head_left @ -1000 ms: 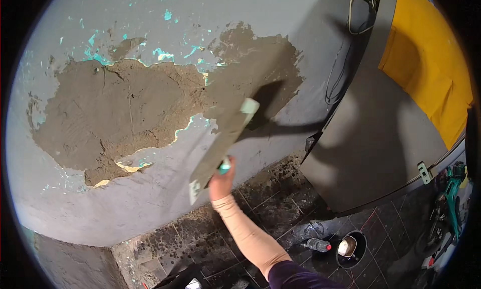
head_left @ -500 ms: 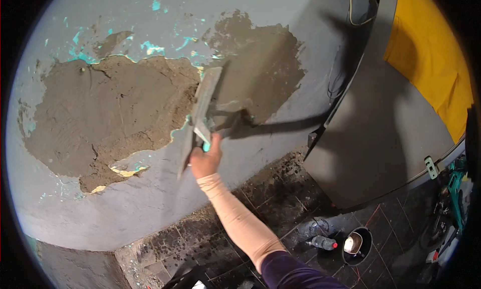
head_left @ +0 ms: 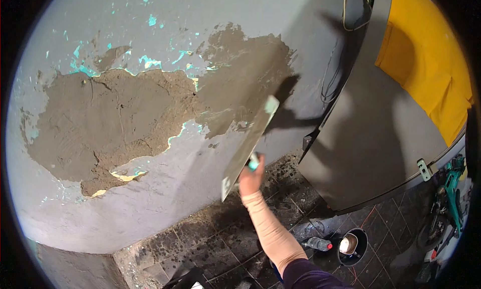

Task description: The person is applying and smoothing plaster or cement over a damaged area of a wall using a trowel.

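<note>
- The grey wall (head_left: 165, 188) is seen across the left and upper part of the view, marked with turquoise and pale yellow flecks.
- A large brown patch (head_left: 110, 123) is noted on the wall at left; its surface is cracked and its lower edge is ragged.
- A second, smoother brown patch (head_left: 245, 68) is observed adjoining it on the right, with uneven edges.
- A long-bladed trowel (head_left: 250, 142) is held in front of the wall, below and partly across the second patch. The blade is slanted, upper end to the right; whether the wall is touched cannot be told.
- The trowel's turquoise and white handle is grasped by the curled fingers of the right hand (head_left: 251, 179). The finger state of the left hand, outside the view, cannot be told.
- A bottle with a red cap (head_left: 316, 244) is found lying on the dark tiled floor (head_left: 215, 254).
- A dark bucket (head_left: 365, 253) is placed just right of the bottle; a light-coloured vessel (head_left: 348, 245) is contained in it.
- A grey panel (head_left: 350, 163) is sited right of the wall, its upper right part covered by yellow cloth (head_left: 433, 73).
</note>
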A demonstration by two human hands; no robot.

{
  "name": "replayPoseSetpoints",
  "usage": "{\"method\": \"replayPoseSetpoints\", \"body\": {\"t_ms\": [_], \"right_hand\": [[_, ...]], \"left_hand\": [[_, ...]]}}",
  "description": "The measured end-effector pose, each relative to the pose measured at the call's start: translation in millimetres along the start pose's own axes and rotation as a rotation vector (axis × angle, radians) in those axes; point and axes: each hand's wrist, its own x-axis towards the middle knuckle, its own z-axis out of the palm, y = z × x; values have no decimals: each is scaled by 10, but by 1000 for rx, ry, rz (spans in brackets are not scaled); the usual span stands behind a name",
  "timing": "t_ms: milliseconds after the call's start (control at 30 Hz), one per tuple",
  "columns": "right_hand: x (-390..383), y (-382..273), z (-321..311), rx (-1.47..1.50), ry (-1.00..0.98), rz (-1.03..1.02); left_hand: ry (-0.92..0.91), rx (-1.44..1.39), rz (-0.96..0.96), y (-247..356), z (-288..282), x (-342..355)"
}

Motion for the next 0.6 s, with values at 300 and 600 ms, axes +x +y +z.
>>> {"method": "replayPoseSetpoints", "body": {"t_ms": [300, 600], "right_hand": [[972, 475, -528, 104, 174, -32], [429, 869, 570, -537, 200, -135]], "left_hand": [[100, 481, 176, 178, 401, -134], [176, 1116, 179, 37, 219, 137]]}}
